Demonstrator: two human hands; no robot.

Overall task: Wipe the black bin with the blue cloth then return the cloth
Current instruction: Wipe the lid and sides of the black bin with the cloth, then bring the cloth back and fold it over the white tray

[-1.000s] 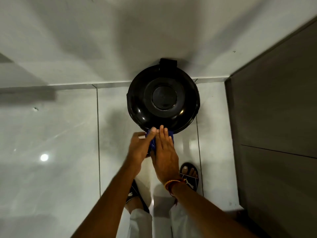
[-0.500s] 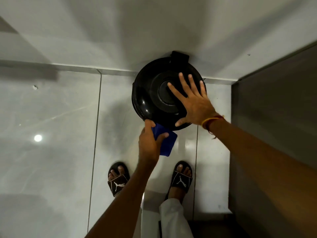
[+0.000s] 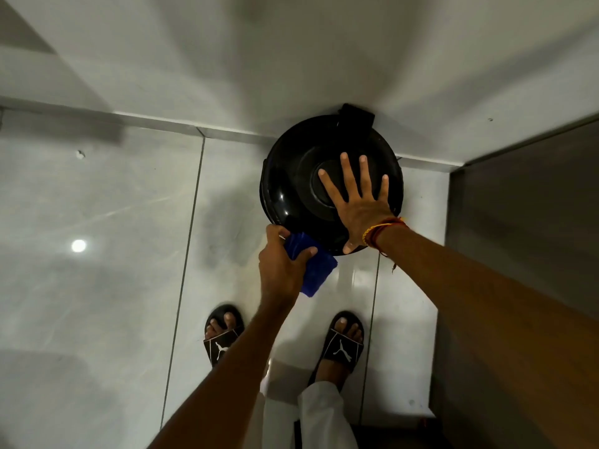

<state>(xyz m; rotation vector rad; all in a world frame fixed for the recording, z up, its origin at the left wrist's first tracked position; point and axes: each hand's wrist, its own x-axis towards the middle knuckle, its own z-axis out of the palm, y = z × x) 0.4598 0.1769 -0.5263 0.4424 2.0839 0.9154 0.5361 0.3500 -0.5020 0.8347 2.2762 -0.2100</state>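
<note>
A round black bin [image 3: 291, 176] with a domed glossy lid stands on the floor against the white wall. My right hand [image 3: 359, 202] lies flat on the lid's right half with its fingers spread. My left hand [image 3: 280, 267] grips the folded blue cloth [image 3: 316, 267] just below the bin's near-left rim; the cloth hangs down from my fingers beside the bin's front side.
Glossy grey floor tiles [image 3: 113, 286] spread to the left. A dark wooden panel [image 3: 525, 222] stands close on the right of the bin. My two feet in black slides [image 3: 223, 338] [image 3: 343, 345] are planted just in front of the bin.
My right hand has let go of the cloth and moved up onto the bin lid, where it now rests flat. My left hand keeps the cloth by the near rim.
</note>
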